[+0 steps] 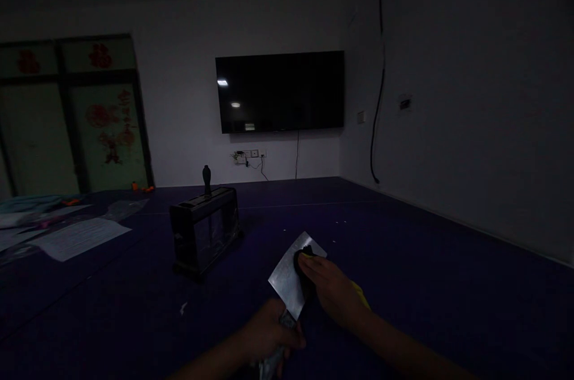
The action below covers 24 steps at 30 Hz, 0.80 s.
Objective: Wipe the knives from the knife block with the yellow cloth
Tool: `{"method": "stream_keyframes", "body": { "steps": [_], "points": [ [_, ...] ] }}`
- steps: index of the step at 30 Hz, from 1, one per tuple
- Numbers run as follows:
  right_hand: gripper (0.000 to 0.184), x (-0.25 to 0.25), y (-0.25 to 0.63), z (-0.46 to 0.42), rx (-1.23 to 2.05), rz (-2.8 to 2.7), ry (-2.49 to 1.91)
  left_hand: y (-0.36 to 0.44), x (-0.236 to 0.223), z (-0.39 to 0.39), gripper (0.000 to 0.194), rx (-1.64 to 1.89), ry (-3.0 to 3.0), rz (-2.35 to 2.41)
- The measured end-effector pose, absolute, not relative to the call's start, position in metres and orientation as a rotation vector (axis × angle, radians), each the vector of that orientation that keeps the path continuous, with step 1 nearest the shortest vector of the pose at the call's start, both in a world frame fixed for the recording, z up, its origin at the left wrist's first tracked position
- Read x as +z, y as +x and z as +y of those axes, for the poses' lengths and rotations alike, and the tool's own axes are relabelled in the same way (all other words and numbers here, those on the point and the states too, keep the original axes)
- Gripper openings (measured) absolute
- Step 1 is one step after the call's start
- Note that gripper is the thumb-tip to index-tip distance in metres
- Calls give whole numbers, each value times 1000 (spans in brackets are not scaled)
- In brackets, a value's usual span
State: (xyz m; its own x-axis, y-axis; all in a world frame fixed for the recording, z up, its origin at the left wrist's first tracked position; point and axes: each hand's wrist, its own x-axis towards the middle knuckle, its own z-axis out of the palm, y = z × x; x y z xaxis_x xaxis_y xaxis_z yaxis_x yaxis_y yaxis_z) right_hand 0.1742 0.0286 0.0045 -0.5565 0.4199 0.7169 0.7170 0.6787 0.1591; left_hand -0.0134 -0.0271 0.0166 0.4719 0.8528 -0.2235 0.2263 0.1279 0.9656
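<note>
My left hand (271, 332) is closed around the handle of a cleaver (284, 278), whose broad, shiny metal blade points up and away from me. Its handle (271, 363) looks greyish and is partly hidden by my fingers. Against the blade's right side, my right hand (334, 290) presses a dark cloth (301, 269) with yellow parts. Yellow also shows below that hand. To the left stands a black box-like rack (204, 230) with see-through sides, and a dark handle (207, 178) sticks up from its top.
Small white scraps (183, 308) lie on the dark blue surface (134, 320). Paper sheets (83, 238) and clear plastic (125, 208) are at the left, with orange items (142, 187) farther back. A television (282, 93) hangs on the far wall. The room is dim.
</note>
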Motion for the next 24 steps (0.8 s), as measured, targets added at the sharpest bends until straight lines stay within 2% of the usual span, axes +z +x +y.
{"method": "stream_keyframes", "body": {
  "steps": [24],
  "points": [
    [45,12,166,7,-571,-2392,-486,-16,14,-26,21,609,1384,1032]
  ]
}}
